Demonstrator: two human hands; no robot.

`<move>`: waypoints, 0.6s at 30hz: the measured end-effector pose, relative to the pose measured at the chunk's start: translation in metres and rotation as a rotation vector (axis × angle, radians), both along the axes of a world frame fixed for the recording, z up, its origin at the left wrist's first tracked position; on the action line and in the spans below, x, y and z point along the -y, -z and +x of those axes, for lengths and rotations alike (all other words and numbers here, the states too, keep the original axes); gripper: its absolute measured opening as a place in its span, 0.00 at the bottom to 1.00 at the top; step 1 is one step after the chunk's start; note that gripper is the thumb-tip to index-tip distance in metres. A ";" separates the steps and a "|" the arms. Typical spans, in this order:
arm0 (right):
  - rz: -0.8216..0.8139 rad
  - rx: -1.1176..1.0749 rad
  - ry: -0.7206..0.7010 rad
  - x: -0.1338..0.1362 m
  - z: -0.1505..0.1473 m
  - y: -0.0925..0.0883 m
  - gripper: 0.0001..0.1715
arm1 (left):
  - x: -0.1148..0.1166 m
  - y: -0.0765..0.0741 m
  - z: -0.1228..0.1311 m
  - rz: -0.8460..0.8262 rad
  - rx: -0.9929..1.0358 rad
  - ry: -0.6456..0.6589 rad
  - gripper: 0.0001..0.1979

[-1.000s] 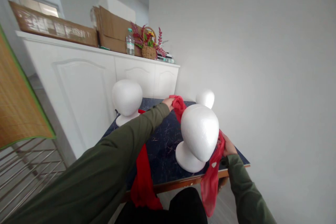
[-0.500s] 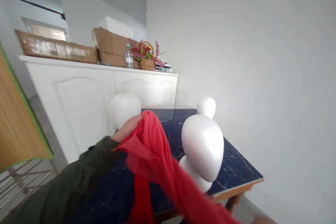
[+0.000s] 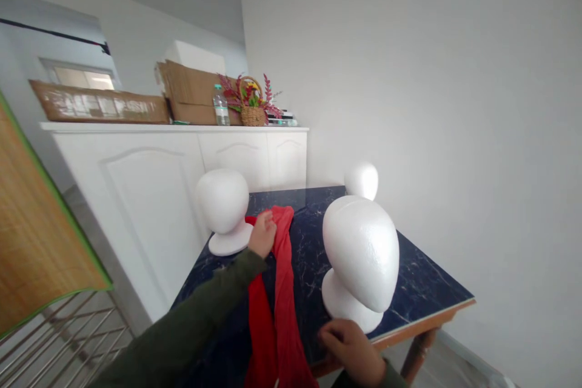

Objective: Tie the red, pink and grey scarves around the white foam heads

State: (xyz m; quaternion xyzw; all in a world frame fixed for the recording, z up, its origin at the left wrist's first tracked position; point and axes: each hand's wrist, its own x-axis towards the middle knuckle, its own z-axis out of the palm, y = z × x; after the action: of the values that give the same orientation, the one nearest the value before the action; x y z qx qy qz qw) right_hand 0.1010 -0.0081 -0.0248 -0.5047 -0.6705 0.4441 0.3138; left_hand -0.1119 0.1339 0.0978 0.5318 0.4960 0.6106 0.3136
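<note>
A long red scarf (image 3: 282, 291) lies stretched along the dark marble table (image 3: 418, 285), its near end hanging over the front edge. My left hand (image 3: 262, 235) is closed on the scarf's far end, next to the left foam head (image 3: 222, 206). Near the front edge my right hand (image 3: 352, 348) rests with curled fingers beside the scarf, just in front of the base of the big foam head (image 3: 361, 260). A small foam head (image 3: 362, 180) stands at the table's far side.
A white cabinet (image 3: 150, 176) stands behind the table, carrying cardboard boxes (image 3: 188, 94), a water bottle (image 3: 220, 106) and a flower basket (image 3: 251, 103). A bamboo panel (image 3: 31, 230) and a metal rack (image 3: 68, 333) are at the left. A wall is close on the right.
The scarf has come off the big foam head and now lies flat on the table. My left hand has moved down to the tabletop with it; my right hand has let go.
</note>
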 end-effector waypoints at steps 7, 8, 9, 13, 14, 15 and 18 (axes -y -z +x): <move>0.175 0.040 0.668 0.009 0.130 0.036 0.16 | 0.080 0.087 0.033 0.038 -0.411 0.462 0.22; 0.217 -0.008 0.730 0.003 0.135 0.031 0.24 | 0.082 0.086 0.039 0.051 -0.446 0.485 0.25; 0.254 -0.045 0.741 -0.004 0.134 0.025 0.33 | 0.081 0.084 0.047 0.060 -0.477 0.510 0.29; 0.371 -0.063 0.475 -0.031 0.104 0.003 0.34 | 0.068 0.075 0.088 0.140 -0.465 0.654 0.44; 0.398 -0.064 0.433 -0.035 0.095 0.000 0.30 | 0.065 0.076 0.098 0.188 -0.421 0.675 0.47; 0.423 -0.070 0.407 -0.036 0.086 -0.002 0.27 | 0.064 0.076 0.106 0.237 -0.373 0.672 0.49; 0.475 -0.057 0.333 -0.030 0.062 -0.009 0.23 | 0.069 0.076 0.111 0.324 -0.276 0.540 0.53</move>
State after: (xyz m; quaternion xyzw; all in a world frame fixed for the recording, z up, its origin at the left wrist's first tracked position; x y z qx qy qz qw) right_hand 0.1626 0.0224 -0.0159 -0.5074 -0.6546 0.2311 0.5106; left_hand -0.0013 0.0652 0.0217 0.7644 0.2717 0.4986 0.3053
